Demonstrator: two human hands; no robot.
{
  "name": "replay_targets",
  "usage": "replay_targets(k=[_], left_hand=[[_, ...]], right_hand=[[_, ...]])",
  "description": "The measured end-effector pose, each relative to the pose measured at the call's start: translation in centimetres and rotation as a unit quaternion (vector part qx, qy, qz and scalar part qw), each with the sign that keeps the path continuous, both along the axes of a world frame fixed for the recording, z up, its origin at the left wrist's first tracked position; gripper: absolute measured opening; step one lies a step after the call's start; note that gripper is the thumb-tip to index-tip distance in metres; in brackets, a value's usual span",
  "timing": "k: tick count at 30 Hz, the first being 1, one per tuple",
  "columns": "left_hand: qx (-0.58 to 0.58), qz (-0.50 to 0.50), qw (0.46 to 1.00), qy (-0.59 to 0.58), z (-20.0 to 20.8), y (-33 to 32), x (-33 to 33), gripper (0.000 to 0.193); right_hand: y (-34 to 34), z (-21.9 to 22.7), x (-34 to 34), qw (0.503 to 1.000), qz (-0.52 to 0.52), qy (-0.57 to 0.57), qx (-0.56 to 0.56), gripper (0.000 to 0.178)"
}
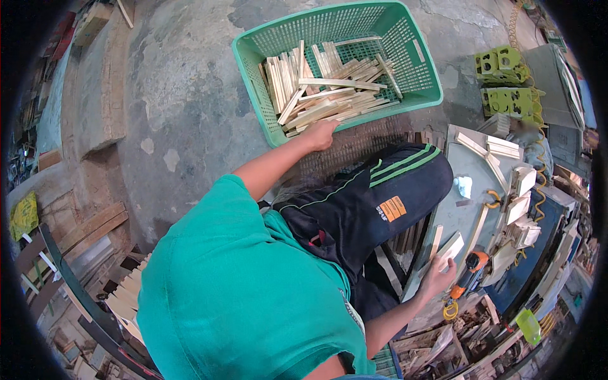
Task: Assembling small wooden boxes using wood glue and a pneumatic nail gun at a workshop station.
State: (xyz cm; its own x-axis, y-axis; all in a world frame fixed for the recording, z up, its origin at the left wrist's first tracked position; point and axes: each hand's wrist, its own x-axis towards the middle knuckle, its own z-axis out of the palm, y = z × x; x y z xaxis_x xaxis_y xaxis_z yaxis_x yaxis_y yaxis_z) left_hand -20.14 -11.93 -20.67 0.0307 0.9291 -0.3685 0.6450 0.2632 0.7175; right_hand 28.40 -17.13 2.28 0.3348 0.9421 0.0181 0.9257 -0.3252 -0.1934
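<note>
My left hand (320, 135) is at the near rim of a green plastic basket (345, 12), with its fingers curled over that rim. Inside the basket lies a loose heap of pale wooden strips (326, 85). My right hand (438, 277) rests at the grey work surface (462, 158), its fingers closed on a short pale wooden block (451, 246). Beside the block lies a narrow wooden strip (436, 240). An orange and black nail gun (468, 272) lies just right of my right hand.
More wood pieces (522, 206) line the right side of the work surface. A crumpled pale-blue scrap (463, 185) lies on it. Yellow-green holed blocks (503, 66) stand at the far right by a coiled yellow hose (541, 158). Stacked pale boards (126, 297) stand at the left.
</note>
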Motion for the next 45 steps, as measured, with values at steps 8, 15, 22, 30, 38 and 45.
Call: replay_targets(k=[8,15,22,30,38,45], left_hand=[[-0.028,0.000,0.999,-0.023,0.6,-4.3,1.1,0.057],[-0.106,0.220,0.964,-0.102,-2.7,0.6,-2.4,0.043],[-0.118,0.313,0.942,-0.029,-12.8,10.6,-7.1,0.030],[-0.202,0.435,0.874,-0.080,-17.0,14.0,-8.2,0.031],[-0.220,0.470,0.851,-0.080,-18.5,17.3,-9.0,0.080],[-0.283,0.512,0.798,-0.144,-20.0,19.5,-8.7,0.093]], right_hand=[[7.0,2.8,-14.3,0.974,0.168,0.138,0.061,0.035],[14.6,2.8,-27.2,0.908,0.419,-0.007,0.026,0.043],[16.6,-7.9,-38.1,0.805,0.485,0.007,-0.340,0.027],[18.9,-15.3,-38.7,0.649,0.394,-0.085,-0.645,0.052],[17.8,-16.0,-38.2,0.724,0.325,-0.010,-0.608,0.052],[18.1,-15.0,-38.2,0.767,0.330,-0.011,-0.550,0.030]])
